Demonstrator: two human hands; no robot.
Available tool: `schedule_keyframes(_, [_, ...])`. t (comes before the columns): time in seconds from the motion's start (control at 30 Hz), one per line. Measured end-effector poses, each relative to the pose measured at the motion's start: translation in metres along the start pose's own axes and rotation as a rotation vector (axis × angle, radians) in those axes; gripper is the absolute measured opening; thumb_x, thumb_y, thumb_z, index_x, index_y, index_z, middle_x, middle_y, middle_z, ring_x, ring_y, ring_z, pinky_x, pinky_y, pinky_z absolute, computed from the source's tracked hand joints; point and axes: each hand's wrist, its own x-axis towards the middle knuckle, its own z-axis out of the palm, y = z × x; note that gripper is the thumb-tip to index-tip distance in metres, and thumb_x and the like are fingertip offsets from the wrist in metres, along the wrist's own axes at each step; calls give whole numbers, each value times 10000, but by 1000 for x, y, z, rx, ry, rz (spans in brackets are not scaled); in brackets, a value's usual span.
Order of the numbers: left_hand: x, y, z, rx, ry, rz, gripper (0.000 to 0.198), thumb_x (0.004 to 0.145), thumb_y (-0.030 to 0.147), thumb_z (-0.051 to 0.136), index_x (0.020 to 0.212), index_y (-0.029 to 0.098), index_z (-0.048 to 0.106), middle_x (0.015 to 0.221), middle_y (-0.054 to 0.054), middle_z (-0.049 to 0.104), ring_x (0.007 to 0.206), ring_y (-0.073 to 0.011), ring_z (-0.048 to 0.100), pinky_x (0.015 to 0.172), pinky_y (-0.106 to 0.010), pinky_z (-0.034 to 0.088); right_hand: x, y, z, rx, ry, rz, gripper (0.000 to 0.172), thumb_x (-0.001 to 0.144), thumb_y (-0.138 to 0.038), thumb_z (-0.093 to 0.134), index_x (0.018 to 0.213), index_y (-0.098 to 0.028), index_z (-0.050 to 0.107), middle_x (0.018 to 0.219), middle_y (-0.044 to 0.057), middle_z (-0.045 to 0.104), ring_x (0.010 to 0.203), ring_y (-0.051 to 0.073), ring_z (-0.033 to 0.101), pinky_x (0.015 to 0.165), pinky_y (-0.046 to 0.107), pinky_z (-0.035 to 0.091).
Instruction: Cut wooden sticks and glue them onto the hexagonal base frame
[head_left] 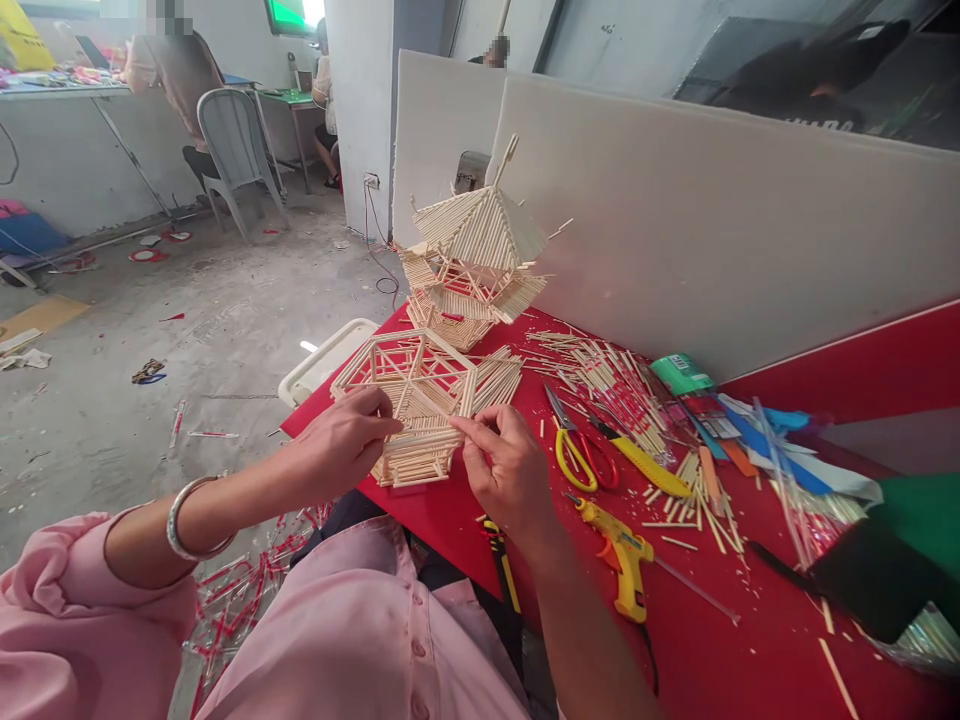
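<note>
A hexagonal frame of thin wooden sticks [417, 390] lies on the red table [720, 640] near its left corner. My left hand [346, 438] grips the frame's near left side, fingers curled on the sticks. My right hand [504, 465] pinches the frame's near right edge between thumb and forefinger. Behind the frame stands a tiered stick tower with a pointed roof [475, 262].
Loose sticks [607, 375], yellow-handled scissors [571, 448], a yellow cutter [643, 458], a yellow glue gun [621, 556] and coloured paper [757, 425] lie to the right. White boards [720, 230] stand behind the table. A grey chair [234, 150] and a seated person [176, 75] are far left.
</note>
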Motion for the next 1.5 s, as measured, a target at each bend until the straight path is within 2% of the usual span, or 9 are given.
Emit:
schedule_keyframes(0.23, [-2, 5, 0, -22, -8, -43, 363, 860, 72, 379, 961, 172, 714, 1087, -106, 597, 870, -173, 579, 756, -324, 498, 3, 1, 1, 12, -24, -20, 372, 853, -144, 473, 1100, -229, 738, 881, 58, 546, 869, 196, 550, 772, 325, 495])
schedule_keyframes(0.43, [-2, 3, 1, -53, 7, -40, 370, 844, 67, 395, 971, 184, 722, 1169, -112, 603, 889, -176, 608, 789, -335, 532, 5, 2, 1, 41, -33, -22, 343, 840, -149, 494, 1049, -239, 751, 853, 45, 540, 849, 185, 545, 762, 318, 499])
schedule_keyframes(0.53, [-4, 2, 3, -58, 55, -39, 360, 846, 74, 413, 1029, 183, 703, 1198, -121, 592, 924, -184, 618, 792, -337, 539, 5, 2, 1, 44, -25, -22, 332, 838, -153, 496, 1037, -233, 749, 857, 46, 544, 851, 187, 548, 765, 323, 499])
schedule_keyframes(0.67, [-8, 1, 7, -43, 155, -40, 249, 859, 104, 455, 972, 174, 665, 1138, -120, 585, 884, -177, 611, 734, -321, 537, 5, 2, 2, 54, -27, -22, 309, 843, -155, 496, 1014, -223, 744, 867, 50, 551, 856, 190, 554, 764, 322, 497])
schedule_keyframes(0.77, [-11, 1, 9, -26, 170, -54, 170, 875, 119, 466, 904, 166, 627, 1104, -113, 573, 862, -170, 604, 728, -319, 528, 6, 1, 2, 65, -24, -28, 294, 852, -156, 489, 996, -201, 740, 866, 55, 551, 851, 192, 554, 766, 324, 491])
schedule_keyframes(0.93, [-18, 1, 11, 42, 204, -56, 164, 904, 146, 461, 916, 172, 622, 1194, -126, 543, 967, -193, 608, 782, -330, 516, 6, 2, 3, 65, -22, -16, 287, 857, -165, 486, 988, -212, 737, 866, 51, 557, 858, 193, 559, 772, 323, 490])
schedule_keyframes(1.03, [-23, -2, 10, 126, 208, -72, 191, 916, 170, 465, 906, 188, 655, 1198, -113, 549, 964, -198, 603, 722, -308, 501, 5, 2, 2, 65, -27, -16, 292, 862, -169, 479, 999, -211, 734, 870, 52, 559, 862, 194, 559, 781, 323, 487])
schedule_keyframes(1.27, [-17, -4, 4, 147, 172, -101, 206, 898, 226, 521, 823, 197, 711, 905, -60, 565, 761, -152, 546, 637, -278, 445, 4, 2, 3, 68, -29, -11, 286, 869, -177, 479, 992, -210, 735, 881, 55, 565, 878, 197, 566, 771, 319, 485])
schedule_keyframes(1.5, [-12, -2, 2, 113, 148, -127, 182, 858, 186, 544, 784, 200, 710, 940, -60, 600, 778, -154, 574, 646, -285, 447, 0, 2, 4, 75, -39, -7, 280, 874, -181, 475, 1005, -212, 720, 901, 56, 559, 902, 203, 566, 789, 331, 492])
